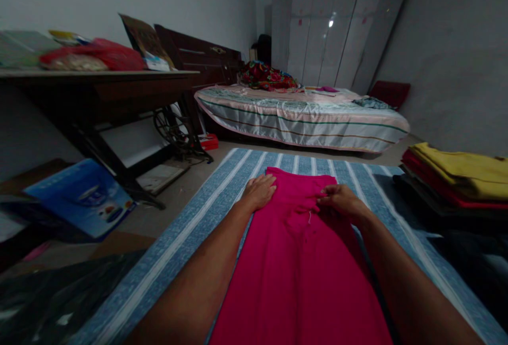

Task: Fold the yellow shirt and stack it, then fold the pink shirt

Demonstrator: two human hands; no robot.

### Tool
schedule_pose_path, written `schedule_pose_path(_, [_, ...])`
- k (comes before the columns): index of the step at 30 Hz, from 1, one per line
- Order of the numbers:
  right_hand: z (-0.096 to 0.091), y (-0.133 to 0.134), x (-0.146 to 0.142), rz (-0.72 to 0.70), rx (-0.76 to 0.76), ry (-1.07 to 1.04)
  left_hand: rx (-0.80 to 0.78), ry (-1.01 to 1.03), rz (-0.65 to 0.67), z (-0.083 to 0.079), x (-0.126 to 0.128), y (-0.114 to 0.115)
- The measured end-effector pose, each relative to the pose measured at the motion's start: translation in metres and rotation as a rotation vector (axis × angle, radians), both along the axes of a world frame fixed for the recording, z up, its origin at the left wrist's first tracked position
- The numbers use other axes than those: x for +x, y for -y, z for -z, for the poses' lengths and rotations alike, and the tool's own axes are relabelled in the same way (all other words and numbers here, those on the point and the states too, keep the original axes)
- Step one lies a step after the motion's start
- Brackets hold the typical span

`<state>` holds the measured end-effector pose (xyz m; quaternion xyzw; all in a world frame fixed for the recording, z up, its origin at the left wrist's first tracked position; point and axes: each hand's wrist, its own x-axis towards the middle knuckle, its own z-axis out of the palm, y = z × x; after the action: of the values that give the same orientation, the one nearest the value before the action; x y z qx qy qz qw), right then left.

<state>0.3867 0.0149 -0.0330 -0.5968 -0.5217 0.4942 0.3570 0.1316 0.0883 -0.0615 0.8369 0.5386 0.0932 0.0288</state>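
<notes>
A bright pink garment (296, 260) lies spread on a blue and white striped mat (186, 234) on the floor in front of me. My left hand (260, 191) rests flat on the garment's far left corner, fingers stretched out. My right hand (339, 199) sits on the garment's far right part, its fingertips pinched together on a fold of the pink cloth near a small white thread.
A stack of folded cloths, yellow (464, 168) over red, lies at the right. A bed (305, 115) with striped covers stands beyond the mat, wardrobes (321, 38) behind it. A treadle sewing table (99, 91) is at the left, a blue box (83, 197) beneath.
</notes>
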Motion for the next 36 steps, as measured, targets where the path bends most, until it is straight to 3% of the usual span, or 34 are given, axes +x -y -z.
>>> schedule_pose_path(4, [-0.003,-0.002,-0.001,0.123,0.039,-0.153,-0.009,0.005,0.001,-0.003,0.001,0.001])
schedule_pose_path(10, [-0.003,-0.001,-0.007,0.149,0.103,-0.315,-0.008,0.016,-0.008,0.001,0.0,-0.001])
schedule_pose_path(15, [0.0,0.001,-0.012,0.177,0.053,-0.297,-0.013,0.038,0.0,0.003,0.0,-0.004])
schedule_pose_path(25, [-0.002,0.004,-0.007,-0.058,0.046,-0.227,-0.03,0.055,-0.001,-0.001,0.001,-0.001])
schedule_pose_path(36, [-0.003,0.004,0.007,-0.084,-0.018,-0.079,-0.056,0.023,-0.009,-0.001,0.001,-0.003])
